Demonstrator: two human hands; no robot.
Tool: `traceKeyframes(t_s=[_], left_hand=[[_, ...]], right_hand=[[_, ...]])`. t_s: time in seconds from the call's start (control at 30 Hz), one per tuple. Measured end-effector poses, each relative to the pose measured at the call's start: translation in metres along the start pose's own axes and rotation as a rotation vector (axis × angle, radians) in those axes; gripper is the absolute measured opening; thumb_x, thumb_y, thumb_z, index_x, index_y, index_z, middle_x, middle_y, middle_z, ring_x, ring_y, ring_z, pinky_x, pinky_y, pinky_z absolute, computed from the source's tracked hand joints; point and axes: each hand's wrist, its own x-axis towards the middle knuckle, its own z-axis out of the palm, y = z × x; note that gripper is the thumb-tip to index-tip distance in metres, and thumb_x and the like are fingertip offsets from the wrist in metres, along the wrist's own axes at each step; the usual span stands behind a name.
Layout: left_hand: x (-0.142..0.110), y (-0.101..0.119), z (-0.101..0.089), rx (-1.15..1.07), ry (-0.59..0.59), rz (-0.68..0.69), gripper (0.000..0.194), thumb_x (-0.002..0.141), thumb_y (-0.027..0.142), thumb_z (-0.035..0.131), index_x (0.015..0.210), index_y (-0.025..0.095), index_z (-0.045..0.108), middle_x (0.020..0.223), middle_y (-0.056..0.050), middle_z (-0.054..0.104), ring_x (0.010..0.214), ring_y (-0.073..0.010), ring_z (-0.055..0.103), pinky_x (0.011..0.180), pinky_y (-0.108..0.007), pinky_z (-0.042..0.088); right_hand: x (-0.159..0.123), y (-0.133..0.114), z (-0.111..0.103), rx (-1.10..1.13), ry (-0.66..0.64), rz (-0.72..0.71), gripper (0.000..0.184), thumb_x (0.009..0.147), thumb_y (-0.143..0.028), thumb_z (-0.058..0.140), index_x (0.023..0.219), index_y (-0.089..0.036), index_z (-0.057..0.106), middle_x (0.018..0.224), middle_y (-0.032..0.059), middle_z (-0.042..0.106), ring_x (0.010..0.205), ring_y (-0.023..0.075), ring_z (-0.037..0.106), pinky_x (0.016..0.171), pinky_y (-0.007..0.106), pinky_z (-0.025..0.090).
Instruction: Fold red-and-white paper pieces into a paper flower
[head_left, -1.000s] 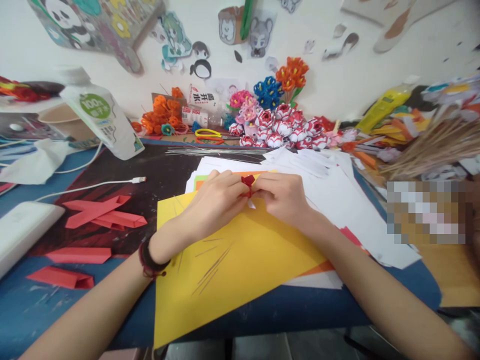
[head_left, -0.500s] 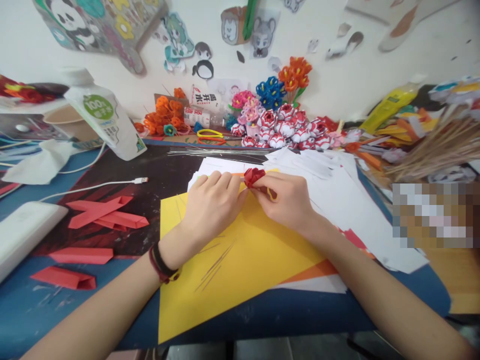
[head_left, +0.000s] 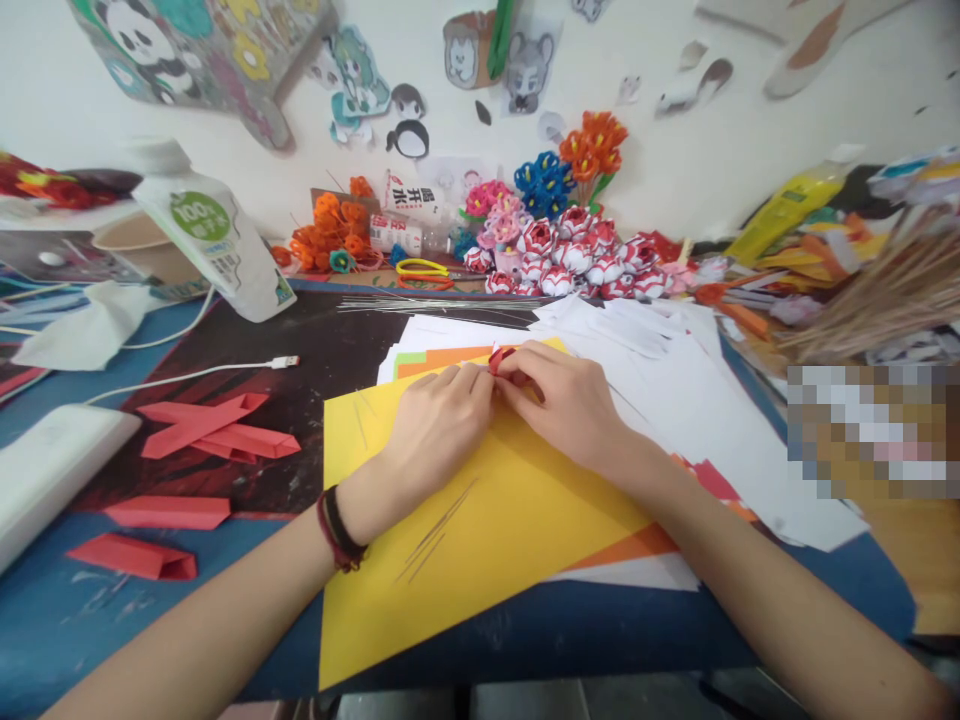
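A small red paper flower, with a bit of white showing at its top, is pinched in the fingers of my right hand. Close against it is my left hand, its fingers curled together at the flower's base; what they grip is hidden. Both hands are above a yellow paper sheet, on which several thin wires lie. To the left, several folded red paper strips rest on the dark mat, and two more folded pieces lie nearer to me.
A white bottle stands tilted at the back left, above a white cable and power bank. Red-and-white paper flowers and scissors line the wall side. White paper sheets spread to the right.
The red flower has turned in my right fingers and shows less of its petals. My left hand has shifted slightly right and down, closer to my right hand.
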Motion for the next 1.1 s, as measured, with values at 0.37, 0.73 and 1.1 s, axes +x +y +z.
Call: traceKeyframes(t_s=[0.37,0.73,1.1], left_hand=[[0.005,0.003,-0.007,-0.143,-0.16,-0.058,0.018,0.093,0.016,0.044,0.081,0.015,0.058,0.078,-0.002,0.065,0.063,-0.0151,0.059,0.053,-0.028,0.034],[0.003,0.003,-0.008,-0.153,-0.076,-0.027,0.025,0.093,0.018,0.04,0.074,0.017,0.055,0.064,0.0,0.057,0.05,-0.0125,0.048,0.048,-0.03,0.023],[-0.002,0.009,-0.003,-0.079,-0.002,-0.003,0.017,0.089,0.013,0.046,0.074,0.018,0.052,0.062,0.001,0.058,0.048,-0.0141,0.052,0.047,-0.03,0.027]], right_hand=[[0.004,-0.001,-0.006,0.155,0.043,0.04,0.007,0.088,-0.016,0.057,0.083,-0.02,0.06,0.086,-0.0013,0.062,0.072,0.0102,0.055,0.065,0.025,0.039],[0.012,0.01,-0.016,0.275,0.04,0.061,0.008,0.088,-0.02,0.059,0.081,-0.019,0.063,0.084,0.0004,0.062,0.067,0.0109,0.053,0.06,0.026,0.04],[0.014,0.01,-0.02,0.324,-0.022,0.058,0.009,0.083,-0.024,0.069,0.077,-0.019,0.065,0.081,-0.0001,0.061,0.063,0.0098,0.053,0.057,0.025,0.042]])
